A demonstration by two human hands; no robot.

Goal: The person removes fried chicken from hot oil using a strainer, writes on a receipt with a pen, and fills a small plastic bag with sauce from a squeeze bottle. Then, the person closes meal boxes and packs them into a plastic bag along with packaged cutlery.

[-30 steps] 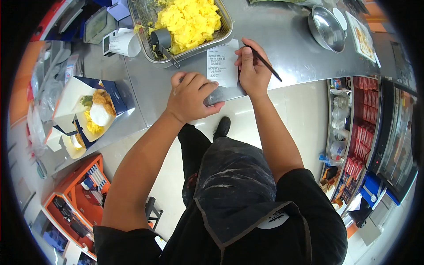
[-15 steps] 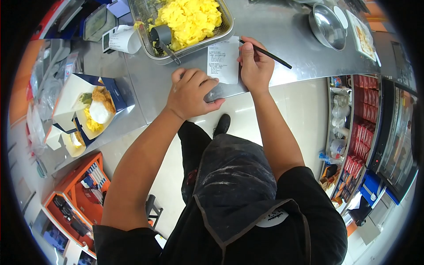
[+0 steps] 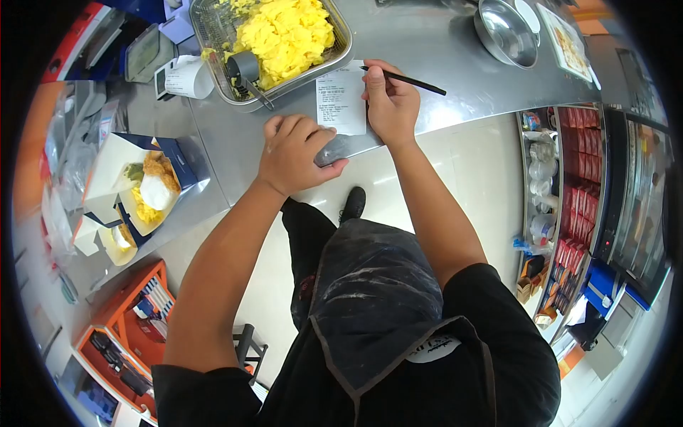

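My right hand (image 3: pixel 393 107) pinches a slim black pen (image 3: pixel 420 83), its tip over the top of a printed paper slip (image 3: pixel 341 107). The slip lies flat on the steel counter near its front edge. Curled at the slip's lower left, my left hand (image 3: pixel 295 153) has thumb and fingers around a dark grey, rounded object (image 3: pixel 331 151); its kind is not clear and the hand partly covers it. Just beyond both hands stands a wire-mesh tray (image 3: pixel 267 96) with fluffy scrambled egg (image 3: pixel 284 35). A black-and-metal scoop (image 3: pixel 245 67) rests in the tray.
Open food boxes (image 3: pixel 153 174) with fried pieces, egg and a white topping stand at left. A label printer (image 3: pixel 181 77) with curling paper sits behind them. At the back right are a steel bowl (image 3: pixel 506 34) and an illustrated sheet (image 3: pixel 565 43). An orange cabinet (image 3: pixel 135 306) is below left.
The whole counter scene has shifted left in view as the camera turned slightly. The hands keep nearly the same pose, pen still at the slip's top and left hand still around the grey object.
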